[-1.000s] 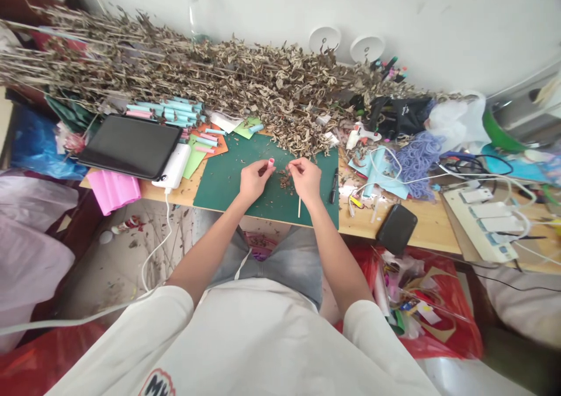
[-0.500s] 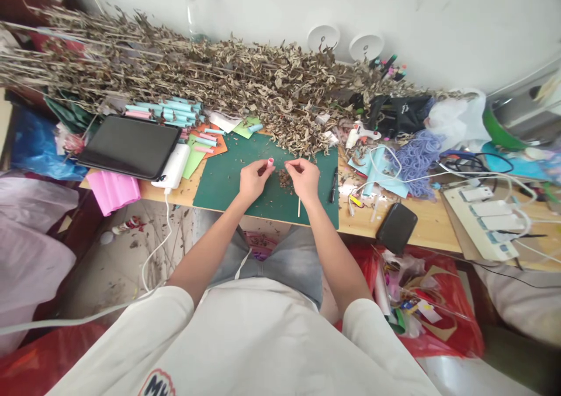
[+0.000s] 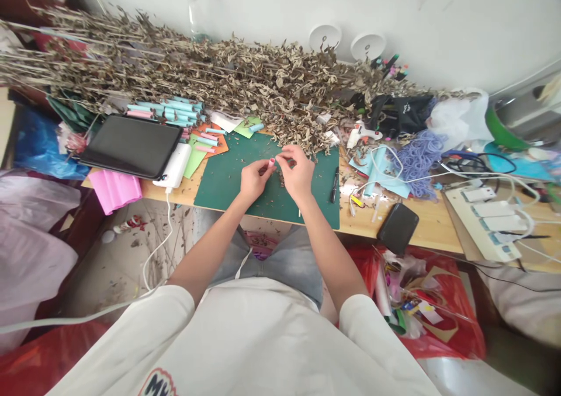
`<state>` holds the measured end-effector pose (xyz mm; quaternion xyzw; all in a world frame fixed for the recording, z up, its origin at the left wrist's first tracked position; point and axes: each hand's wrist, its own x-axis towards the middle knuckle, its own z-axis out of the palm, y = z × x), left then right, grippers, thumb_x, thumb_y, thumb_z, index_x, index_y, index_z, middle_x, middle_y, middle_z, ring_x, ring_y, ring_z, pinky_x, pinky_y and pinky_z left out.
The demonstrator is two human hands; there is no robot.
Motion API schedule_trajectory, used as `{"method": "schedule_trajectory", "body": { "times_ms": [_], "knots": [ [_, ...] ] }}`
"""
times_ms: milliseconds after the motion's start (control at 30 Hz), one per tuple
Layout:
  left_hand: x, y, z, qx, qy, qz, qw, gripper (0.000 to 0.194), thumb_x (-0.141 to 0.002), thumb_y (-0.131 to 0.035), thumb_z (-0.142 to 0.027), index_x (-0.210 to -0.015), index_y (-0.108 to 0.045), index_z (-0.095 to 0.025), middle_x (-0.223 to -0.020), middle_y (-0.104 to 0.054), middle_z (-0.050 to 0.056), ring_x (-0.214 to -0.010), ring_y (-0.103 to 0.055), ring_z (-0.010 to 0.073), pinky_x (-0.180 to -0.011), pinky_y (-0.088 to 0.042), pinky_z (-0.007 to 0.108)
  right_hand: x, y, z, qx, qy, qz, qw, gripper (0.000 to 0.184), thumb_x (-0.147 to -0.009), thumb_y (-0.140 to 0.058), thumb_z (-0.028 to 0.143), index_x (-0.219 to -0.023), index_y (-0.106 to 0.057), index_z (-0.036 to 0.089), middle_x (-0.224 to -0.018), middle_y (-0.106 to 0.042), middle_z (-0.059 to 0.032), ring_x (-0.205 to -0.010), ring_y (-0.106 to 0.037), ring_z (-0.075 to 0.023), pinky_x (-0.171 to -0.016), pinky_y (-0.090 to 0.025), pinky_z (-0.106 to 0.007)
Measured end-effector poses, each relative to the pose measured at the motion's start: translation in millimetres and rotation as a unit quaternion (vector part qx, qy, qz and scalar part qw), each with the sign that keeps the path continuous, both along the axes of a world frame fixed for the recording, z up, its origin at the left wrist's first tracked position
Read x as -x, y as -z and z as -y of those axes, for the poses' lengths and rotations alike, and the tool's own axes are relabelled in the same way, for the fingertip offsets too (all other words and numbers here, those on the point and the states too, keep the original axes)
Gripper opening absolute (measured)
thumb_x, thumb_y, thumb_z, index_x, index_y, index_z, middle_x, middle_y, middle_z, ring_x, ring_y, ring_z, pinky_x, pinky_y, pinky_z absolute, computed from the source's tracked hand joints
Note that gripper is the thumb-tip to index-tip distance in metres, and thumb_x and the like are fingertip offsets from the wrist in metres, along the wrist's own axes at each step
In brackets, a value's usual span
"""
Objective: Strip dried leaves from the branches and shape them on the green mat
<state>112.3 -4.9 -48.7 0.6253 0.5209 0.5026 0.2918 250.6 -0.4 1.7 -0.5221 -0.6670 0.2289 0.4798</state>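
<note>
Over a green cutting mat (image 3: 221, 186), my left hand (image 3: 253, 183) is closed around a small pink paper tube (image 3: 272, 162), its open end facing up. My right hand (image 3: 298, 177) is at the tube's mouth, thumb and finger pinched together; whatever is between them is too small to make out. Crumbled dry leaf bits (image 3: 281, 180) lie on the mat between the hands, partly hidden by the right one. Just beyond them is a heap of dried leaves (image 3: 302, 136). Below my right wrist, the end of a thin stick (image 3: 300, 213) shows.
Rolled blue paper tubes (image 3: 179, 114) and a black tablet (image 3: 131, 145) lie to the left. On the right are a black pen (image 3: 334, 184), a glue gun (image 3: 363, 133), purple yarn (image 3: 423, 156), a black case (image 3: 397, 228) and a power strip (image 3: 482, 223). Dried stalks (image 3: 175, 63) line the wall.
My right hand has moved left and slightly away from me, from the leaf bits to the mouth of the pink tube. My left hand stays nearly still with the tube.
</note>
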Motion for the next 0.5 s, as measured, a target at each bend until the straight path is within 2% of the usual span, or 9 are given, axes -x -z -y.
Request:
{"method": "schedule_trajectory", "body": {
  "times_ms": [100,200,300,400,500],
  "knots": [
    [0.5,-1.2,0.5,-0.009,-0.002,-0.015,1.0,0.018,-0.087,-0.064,-0.029,-0.095,-0.075,-0.016,-0.086,-0.075,0.005,-0.075,-0.068,0.0158,-0.072,-0.054,0.026,1.2,2.7,-1.5,-0.046,-0.018,0.102,0.994,0.013,-0.093,-0.057,0.031,-0.091,-0.068,0.024,-0.091,-0.071,-0.0042,-0.092,-0.063,-0.0208,-0.086,-0.053,-0.037],
    [1.3,-0.7,0.5,-0.013,-0.01,-0.038,0.999,0.016,-0.087,-0.064,-0.025,-0.096,-0.075,-0.017,-0.086,-0.075,0.005,-0.074,-0.067,0.0156,-0.072,-0.053,0.025,0.1,6.5,-1.9,-0.083,-0.033,0.15,0.985,0.015,-0.093,-0.058,0.03,-0.087,-0.07,0.024,-0.099,-0.069,-0.0059,-0.1,-0.059,-0.0232,-0.094,-0.05,-0.041],
    [1.9,1.8,-0.2,-0.016,-0.012,-0.042,0.999,0.017,-0.086,-0.064,-0.021,-0.099,-0.075,-0.017,-0.089,-0.076,0.006,-0.074,-0.067,0.0152,-0.071,-0.053,0.025,-1.2,9.6,0.6,-0.093,-0.038,0.154,0.983,0.012,-0.092,-0.06,0.031,-0.095,-0.07,0.024,-0.112,-0.066,-0.0072,-0.108,-0.057,-0.0243,-0.098,-0.049,-0.044],
    [2.0,3.8,-1.0,-0.014,-0.013,-0.028,0.999,0.018,-0.086,-0.065,-0.021,-0.1,-0.075,-0.017,-0.09,-0.076,0.007,-0.074,-0.067,0.0154,-0.071,-0.053,0.026,-1.1,11.9,3.9,-0.097,-0.024,0.119,0.988,0.017,-0.092,-0.06,0.03,-0.107,-0.065,0.024,-0.113,-0.064,-0.0079,-0.11,-0.057,-0.0232,-0.099,-0.049,-0.043],
    [2.1,3.6,-1.3,-0.013,-0.01,-0.028,0.999,0.018,-0.086,-0.064,-0.021,-0.1,-0.075,-0.017,-0.089,-0.076,0.006,-0.075,-0.068,0.0154,-0.072,-0.054,0.026,1.8,11.9,5.8,-0.089,-0.027,0.122,0.988,0.013,-0.092,-0.058,0.027,-0.103,-0.064,0.023,-0.111,-0.063,-0.0083,-0.11,-0.057,-0.0227,-0.099,-0.049,-0.042]
  ]
}}
